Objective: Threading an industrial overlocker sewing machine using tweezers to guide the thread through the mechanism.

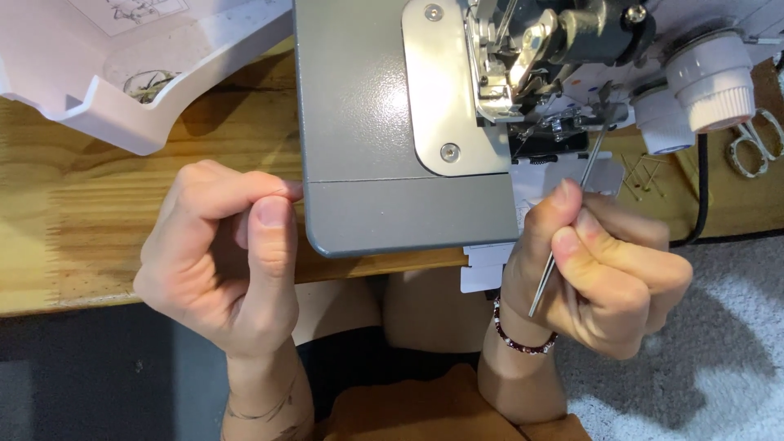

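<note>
A grey sewing machine (359, 122) sits on a wooden table (73, 220), its metal presser foot and needle parts (506, 65) at the top. My right hand (600, 269) pinches thin metal tweezers (590, 159) whose tips reach up under the looper area at the machine's right side. My left hand (224, 261) is curled beside the machine's front left corner, thumb pressed to forefinger at the edge of the grey bed; whether a thread is pinched there I cannot tell.
A pale pink plastic tray (106, 114) lies at the back left. White thread-tension knobs (706, 77) stick out at the right, with small scissors (755, 143) and several pins (641, 175) behind them. A black cable (701, 196) hangs down over grey carpet.
</note>
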